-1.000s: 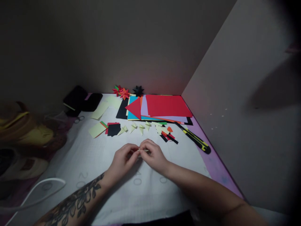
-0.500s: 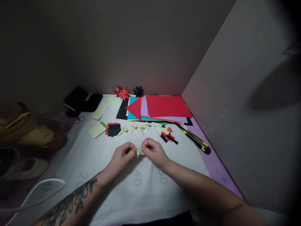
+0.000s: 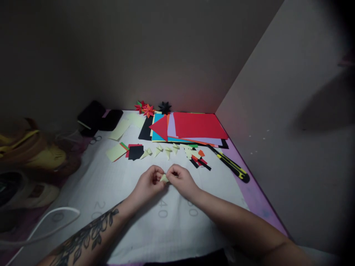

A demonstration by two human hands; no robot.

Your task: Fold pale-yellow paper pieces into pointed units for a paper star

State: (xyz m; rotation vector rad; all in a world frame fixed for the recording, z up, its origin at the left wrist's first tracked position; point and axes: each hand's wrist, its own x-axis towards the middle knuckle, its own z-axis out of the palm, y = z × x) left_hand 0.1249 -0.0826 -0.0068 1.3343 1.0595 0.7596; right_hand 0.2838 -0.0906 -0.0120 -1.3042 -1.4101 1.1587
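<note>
A small pale yellow folded paper piece (image 3: 164,178) is pinched between my two hands above the white cloth. My left hand (image 3: 151,181) grips its left side with thumb and fingers closed. From the right, my right hand (image 3: 181,179) holds the other side between thumb and fingertips, which partly hide it. Just beyond the hands lies a row of several similar folded paper pieces (image 3: 159,149). Left of that row are a black paper square (image 3: 135,152) and a pale yellow square (image 3: 116,152), each over other coloured squares.
Coloured sheets (image 3: 199,125) are stacked at the back, with folded paper stars (image 3: 148,110) behind. Paper scraps (image 3: 198,157) and a yellow-black box cutter (image 3: 234,167) lie right. Scissors (image 3: 95,140), a black case (image 3: 111,120) and a white cable (image 3: 55,210) are left.
The paper piece has turned in my fingers and now shows a flatter, triangular face. My left fingers have opened out a little around it. The view has shifted slightly.
</note>
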